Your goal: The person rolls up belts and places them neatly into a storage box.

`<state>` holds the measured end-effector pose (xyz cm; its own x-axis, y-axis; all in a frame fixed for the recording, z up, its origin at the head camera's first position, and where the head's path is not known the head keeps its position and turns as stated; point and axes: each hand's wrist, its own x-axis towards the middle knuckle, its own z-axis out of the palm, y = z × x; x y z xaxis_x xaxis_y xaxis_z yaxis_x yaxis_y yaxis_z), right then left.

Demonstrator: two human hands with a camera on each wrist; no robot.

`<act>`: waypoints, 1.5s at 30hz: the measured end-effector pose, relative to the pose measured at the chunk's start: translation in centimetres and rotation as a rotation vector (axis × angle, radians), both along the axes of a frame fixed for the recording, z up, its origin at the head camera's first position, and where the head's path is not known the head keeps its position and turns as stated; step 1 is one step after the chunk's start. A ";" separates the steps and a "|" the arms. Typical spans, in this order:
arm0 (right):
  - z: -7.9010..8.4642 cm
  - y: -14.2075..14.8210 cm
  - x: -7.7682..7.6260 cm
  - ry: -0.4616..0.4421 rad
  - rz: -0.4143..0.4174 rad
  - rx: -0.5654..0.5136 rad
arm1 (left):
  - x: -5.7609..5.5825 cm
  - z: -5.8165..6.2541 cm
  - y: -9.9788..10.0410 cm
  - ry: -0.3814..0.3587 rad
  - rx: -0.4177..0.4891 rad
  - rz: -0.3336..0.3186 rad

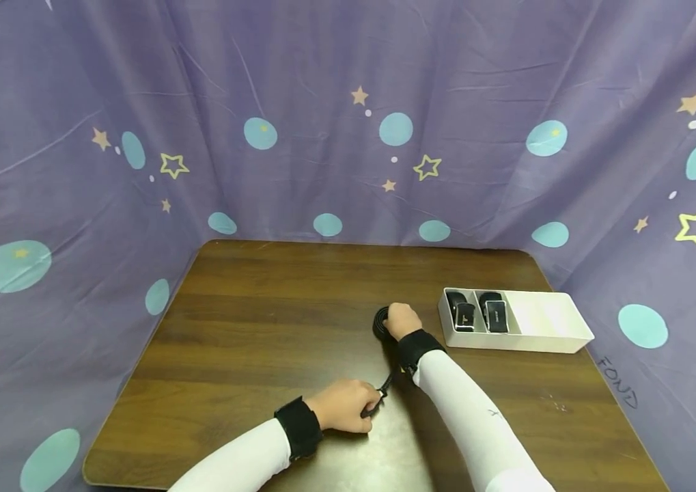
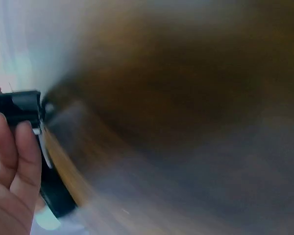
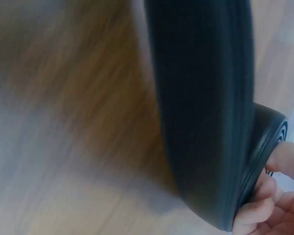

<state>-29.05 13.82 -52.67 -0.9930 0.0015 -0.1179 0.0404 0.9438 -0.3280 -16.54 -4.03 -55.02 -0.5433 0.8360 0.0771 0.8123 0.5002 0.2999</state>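
Note:
A black belt (image 1: 392, 355) runs between the two hands over the table, with one end wound into a coil (image 1: 379, 323). My right hand (image 1: 403, 320) grips this coil; in the right wrist view its fingers (image 3: 255, 213) curl round the rolled layers, and a flat stretch of strap (image 3: 201, 98) leads away upward. Nearer the front edge, my left hand (image 1: 345, 406) pinches the belt's other end. There the left wrist view has a dark buckle end (image 2: 14, 106) between the fingers, with a thin metal piece beside it.
A white divided box (image 1: 547, 345) stands on the right of the wooden table (image 1: 261, 307). Two coiled black belts (image 1: 464, 316) with buckles sit in its left compartments. A purple curtain (image 1: 323, 61) with stars and dots surrounds the table's back and sides.

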 end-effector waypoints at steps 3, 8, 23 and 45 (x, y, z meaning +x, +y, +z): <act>0.0 2.0 -0.5 -0.014 -0.051 -0.006 | 0.0 -0.2 -1.3 -0.108 0.030 -0.016; 0.1 4.2 -0.4 0.002 -0.067 -0.003 | -1.0 0.1 -4.6 -0.185 0.053 0.066; 0.0 2.2 6.2 0.190 0.332 0.024 | -7.9 0.9 -11.9 0.177 -0.071 0.491; 0.2 -1.6 8.8 0.215 0.821 0.032 | -8.9 -0.3 0.3 -0.178 0.349 0.368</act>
<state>-20.22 12.23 -52.47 -0.6812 -0.7295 0.0616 -0.7218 0.6552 -0.2230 -25.47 -3.75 -55.27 -0.8257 0.5289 0.1961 0.5233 0.5883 0.6165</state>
